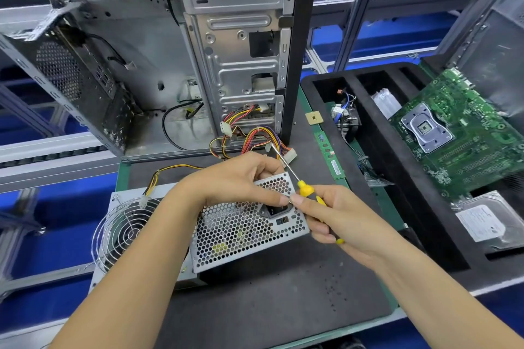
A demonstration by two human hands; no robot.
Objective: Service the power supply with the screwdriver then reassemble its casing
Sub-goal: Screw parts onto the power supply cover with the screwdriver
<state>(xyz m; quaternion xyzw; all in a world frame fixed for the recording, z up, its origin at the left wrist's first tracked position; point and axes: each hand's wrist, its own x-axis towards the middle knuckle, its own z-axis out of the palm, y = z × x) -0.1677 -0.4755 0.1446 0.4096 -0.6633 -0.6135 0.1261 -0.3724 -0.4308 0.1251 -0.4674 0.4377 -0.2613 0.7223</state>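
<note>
Hands (334, 215) on power supply (243, 229), screwdriver (304, 187), open case (175, 59) behind, motherboard (459, 133) right.

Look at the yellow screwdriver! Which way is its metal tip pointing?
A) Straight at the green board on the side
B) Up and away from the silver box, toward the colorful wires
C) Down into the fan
B: the right hand grips the screwdriver by its yellow handle, and the shaft slants up over the power supply toward the colored wires, not touching the casing.
</note>
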